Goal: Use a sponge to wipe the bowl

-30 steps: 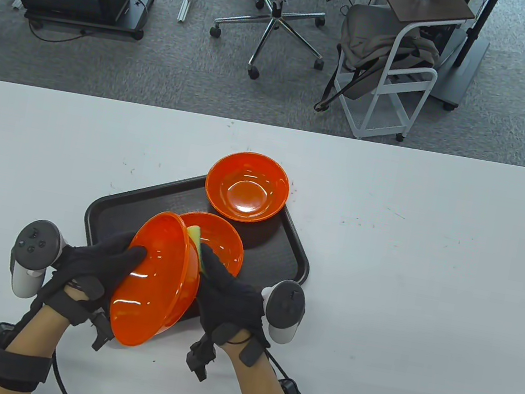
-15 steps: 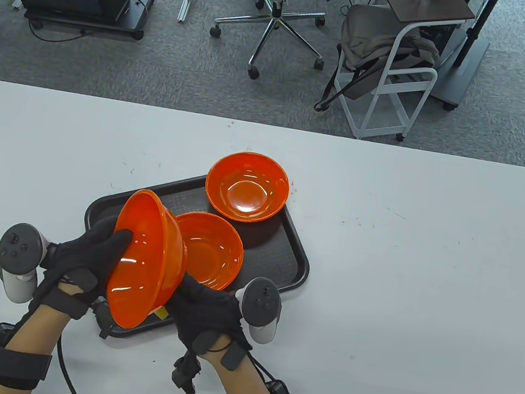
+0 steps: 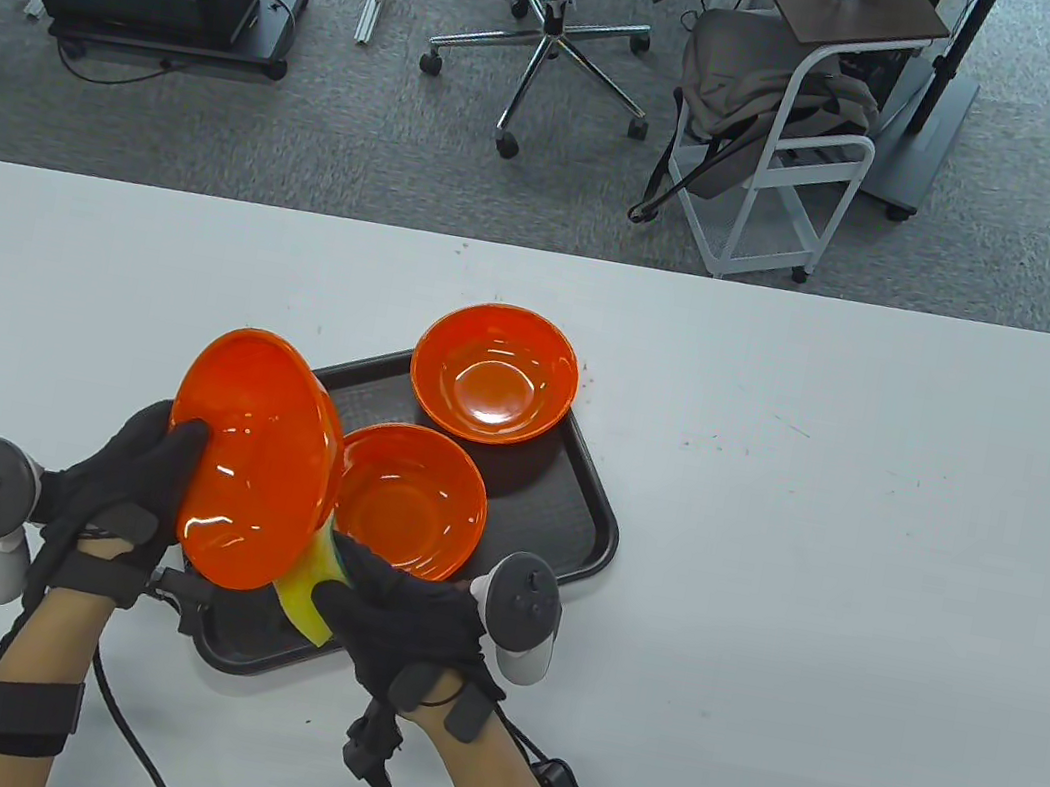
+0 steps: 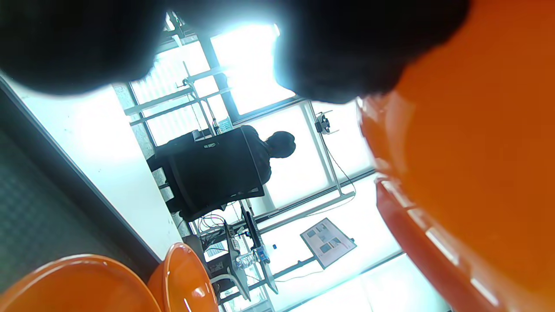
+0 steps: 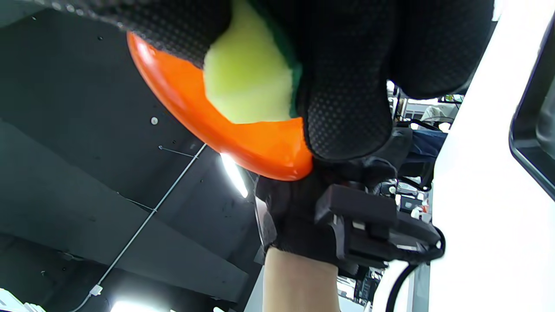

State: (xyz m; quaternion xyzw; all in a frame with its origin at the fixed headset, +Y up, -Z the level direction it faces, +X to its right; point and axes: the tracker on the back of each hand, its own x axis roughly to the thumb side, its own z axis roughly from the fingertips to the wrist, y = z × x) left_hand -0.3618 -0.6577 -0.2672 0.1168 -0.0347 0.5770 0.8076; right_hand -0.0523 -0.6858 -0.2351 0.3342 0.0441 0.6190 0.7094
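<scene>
My left hand (image 3: 127, 471) grips an orange bowl (image 3: 255, 458) by its rim and holds it tilted on edge above the left end of the black tray (image 3: 580, 515). The bowl also fills the right side of the left wrist view (image 4: 477, 164). My right hand (image 3: 391, 609) holds a yellow-and-green sponge (image 3: 311, 584) and presses it against the bowl's lower rim. In the right wrist view the sponge (image 5: 249, 80) sits between my gloved fingers (image 5: 347, 86) and the bowl (image 5: 225, 130).
A second orange bowl (image 3: 410, 500) lies on the tray beside the held one. A third orange bowl (image 3: 495, 373) sits at the tray's far corner. White table (image 3: 859, 574) surrounds the tray. Chairs and a cart stand beyond the far edge.
My left hand has swung the bowl up and to the left, turning its outside toward the camera. My right hand has brought the sponge out from behind the bowl to its lower rim.
</scene>
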